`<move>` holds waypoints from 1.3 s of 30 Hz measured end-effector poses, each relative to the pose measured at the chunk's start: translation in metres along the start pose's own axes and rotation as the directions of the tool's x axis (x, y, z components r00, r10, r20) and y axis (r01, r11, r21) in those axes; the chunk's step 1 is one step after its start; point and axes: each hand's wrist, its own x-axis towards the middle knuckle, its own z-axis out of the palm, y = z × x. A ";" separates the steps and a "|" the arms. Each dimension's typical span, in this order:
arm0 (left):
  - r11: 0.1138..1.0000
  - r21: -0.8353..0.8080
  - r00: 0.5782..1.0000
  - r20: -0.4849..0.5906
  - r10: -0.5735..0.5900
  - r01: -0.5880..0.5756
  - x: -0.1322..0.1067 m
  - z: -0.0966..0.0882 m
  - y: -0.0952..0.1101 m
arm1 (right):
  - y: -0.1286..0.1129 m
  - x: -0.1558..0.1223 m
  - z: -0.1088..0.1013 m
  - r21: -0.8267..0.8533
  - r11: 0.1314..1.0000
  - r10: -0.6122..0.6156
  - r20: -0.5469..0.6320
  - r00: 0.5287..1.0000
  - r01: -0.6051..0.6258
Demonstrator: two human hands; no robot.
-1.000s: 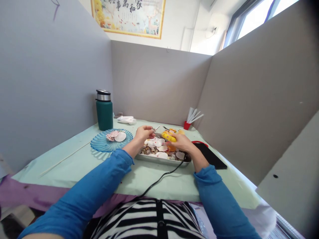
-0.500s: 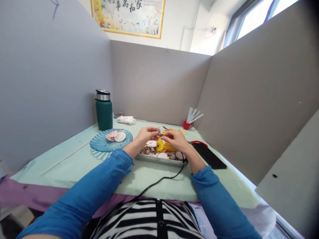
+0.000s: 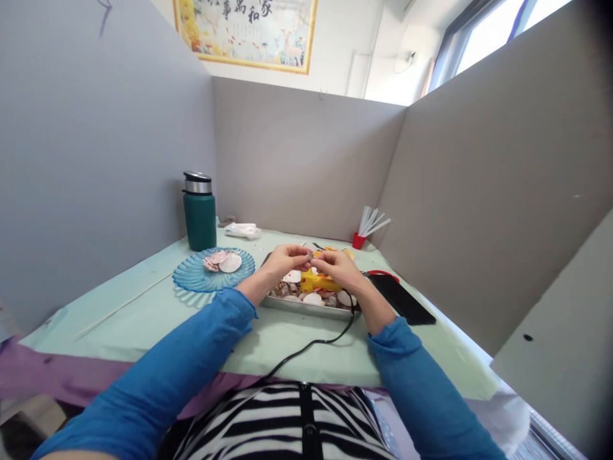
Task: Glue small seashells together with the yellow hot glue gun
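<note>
My left hand (image 3: 283, 260) and my right hand (image 3: 339, 266) meet fingertip to fingertip above a metal tray (image 3: 306, 308) of shells. Both pinch a small grey piece (image 3: 310, 257) between them; it is too small to name. Under my hands a yellow glue gun (image 3: 320, 282) lies on the shells in the tray, and its black cord (image 3: 306, 345) runs toward me over the table edge.
A blue glass plate (image 3: 196, 278) with a few shells sits left of the tray, a green flask (image 3: 200, 212) behind it. A black phone (image 3: 401, 299) lies right of the tray. A red cup of white sticks (image 3: 359, 240) stands at the back. Grey partitions close three sides.
My right hand has laid the yellow glue gun down in the tray and moved up to my left hand. Both hands now pinch the small piece together.
</note>
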 end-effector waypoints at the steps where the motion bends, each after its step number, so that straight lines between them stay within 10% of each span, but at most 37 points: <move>1: 1.000 0.001 1.000 0.010 0.005 -0.005 0.000 0.000 0.000 | -0.002 -0.001 -0.001 0.041 0.999 0.032 0.016 0.999 -0.032; 18: 1.000 0.027 0.991 0.130 -0.018 0.014 -0.004 0.000 0.002 | -0.005 -0.005 -0.008 0.317 0.926 0.146 0.202 0.968 -0.206; 39: 0.997 -0.024 0.995 0.062 -0.072 0.074 -0.002 -0.002 0.002 | -0.008 -0.004 0.000 0.061 0.998 0.018 -0.007 1.000 -0.018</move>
